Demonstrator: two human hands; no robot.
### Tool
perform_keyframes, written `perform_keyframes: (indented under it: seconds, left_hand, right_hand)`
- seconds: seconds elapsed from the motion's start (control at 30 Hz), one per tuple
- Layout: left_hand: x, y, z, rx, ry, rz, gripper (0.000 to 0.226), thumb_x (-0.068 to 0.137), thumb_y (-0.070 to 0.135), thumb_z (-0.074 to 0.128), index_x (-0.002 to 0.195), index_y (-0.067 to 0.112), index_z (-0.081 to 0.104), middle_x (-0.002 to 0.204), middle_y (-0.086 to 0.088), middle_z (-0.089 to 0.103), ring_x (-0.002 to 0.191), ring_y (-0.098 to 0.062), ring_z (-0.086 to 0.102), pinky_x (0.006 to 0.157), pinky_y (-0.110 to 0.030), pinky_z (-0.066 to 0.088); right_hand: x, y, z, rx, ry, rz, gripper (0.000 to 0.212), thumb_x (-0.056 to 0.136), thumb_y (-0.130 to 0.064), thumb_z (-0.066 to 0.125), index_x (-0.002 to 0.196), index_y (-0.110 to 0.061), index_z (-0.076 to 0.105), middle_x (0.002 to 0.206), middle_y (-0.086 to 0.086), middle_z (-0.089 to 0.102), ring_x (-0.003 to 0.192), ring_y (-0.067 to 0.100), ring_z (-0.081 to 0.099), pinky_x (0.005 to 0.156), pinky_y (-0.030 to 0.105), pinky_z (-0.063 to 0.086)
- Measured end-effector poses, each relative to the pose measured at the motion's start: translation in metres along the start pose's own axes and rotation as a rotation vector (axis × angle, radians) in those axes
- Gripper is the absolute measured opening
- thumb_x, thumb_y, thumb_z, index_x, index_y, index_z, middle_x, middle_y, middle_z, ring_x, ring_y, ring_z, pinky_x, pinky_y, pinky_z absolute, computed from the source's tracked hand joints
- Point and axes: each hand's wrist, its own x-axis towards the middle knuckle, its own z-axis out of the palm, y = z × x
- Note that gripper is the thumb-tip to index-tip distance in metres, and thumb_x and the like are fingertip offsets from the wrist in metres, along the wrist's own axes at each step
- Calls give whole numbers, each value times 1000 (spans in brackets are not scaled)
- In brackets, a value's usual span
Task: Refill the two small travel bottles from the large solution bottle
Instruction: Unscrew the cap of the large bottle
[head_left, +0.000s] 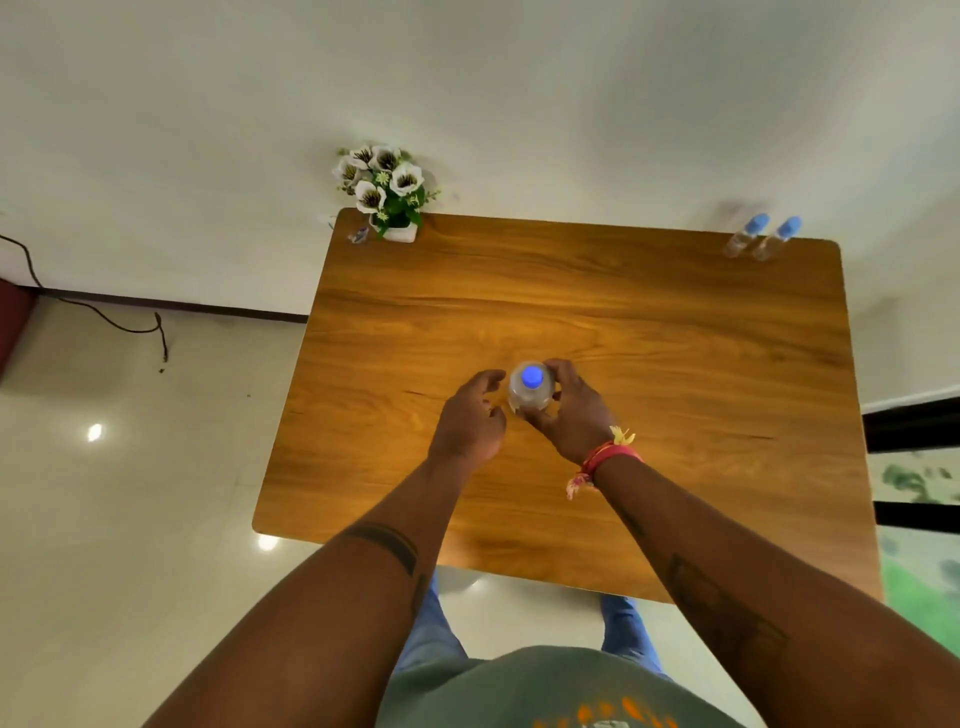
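Your two forearms reach out from the bottom of the view over the near edge of the wooden table (675, 364), and between your hands stands the large solution bottle (530, 392), upright near the table's middle with its blue cap (532, 376) on. Your right hand (571, 410) is wrapped round the bottle's body, fingers curled against its far side; your left hand (470, 421) sits just beside it, fingers loosely curved and parted, holding nothing, and whether a fingertip touches the bottle is hard to tell. You look to be at the very start: the big bottle is steadied but unopened. The next move probably calls for you to keep the body firm with the right hand and bring the left up over the cap to twist it off. The two small travel bottles (761, 239) stand side by side, capped in blue, at the far right corner, well apart from your hands, so they will need fetching and uncapping before any pouring. A potted flower arrangement (387, 187) and a small unclear object (358, 235) occupy the far left corner; nothing lies in your path.
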Motion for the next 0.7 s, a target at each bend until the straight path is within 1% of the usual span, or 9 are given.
perform_keyframes:
  seconds: [0.1,0.17,0.27,0.33,0.4,0.47,0.57,0.63,0.7]
  left_hand:
    - [-4,6,-6,10,-1,10,52,99,14,59,148,26,47,146,3,56,127,-21,58,95,-34,52]
    - [-8,11,-12,16,-12,26,53,99,13,56,149,27,46,148,2,54,129,-21,57,98,-37,52]
    - [-15,21,-21,59,-36,96,54,98,12,56,149,26,47,148,-1,54,131,-20,56,99,-39,53]
    - [-18,29,-27,68,-22,138,53,97,12,58,148,24,49,147,-2,55,131,-20,56,96,-43,55]
    - [-17,36,-31,71,-12,144,52,97,14,59,148,22,49,147,-3,56,130,-21,57,92,-44,57]
    - [-16,37,-31,97,-25,151,56,96,19,62,150,22,47,148,-1,55,130,-20,57,95,-41,55]
    - [-15,36,-23,122,-82,159,66,91,24,71,151,24,45,147,0,56,128,-19,57,95,-33,51]
    - [-15,35,-18,71,-94,171,62,87,21,75,144,25,52,136,1,63,118,-15,60,89,-29,48]
    - [-15,36,-14,17,-92,190,51,84,19,77,132,26,60,122,3,70,106,-13,64,84,-31,52]
  right_hand:
    - [-1,-4,-4,-44,-54,9,87,73,-36,86,145,-24,38,142,6,53,125,27,55,96,34,46]
    - [-4,-10,-13,-92,-103,19,99,71,-40,88,151,-21,32,149,9,46,132,28,48,103,37,43]
    - [-11,-18,-31,-173,-96,-11,103,70,-47,86,152,-25,29,150,9,44,135,30,44,109,44,42]
    - [-17,-30,-40,-219,-52,-63,91,74,-48,82,148,-29,34,143,6,46,131,30,47,104,47,45]
    - [-18,-46,-48,-269,-9,-121,71,83,-42,76,143,-30,41,135,4,47,124,29,50,97,46,49]
    - [-16,-59,-51,-328,4,-173,57,88,-41,71,138,-30,46,129,3,48,118,27,53,91,41,51]
    - [-11,-69,-50,-425,-46,-195,45,92,-36,67,134,-28,53,122,5,49,109,27,55,81,36,50]
    - [-7,-69,-47,-470,-79,-196,38,93,-34,64,130,-27,57,117,6,50,103,29,57,78,37,51]
    - [-6,-68,-43,-472,-98,-189,33,94,-32,62,126,-25,60,112,6,53,96,28,59,74,36,52]
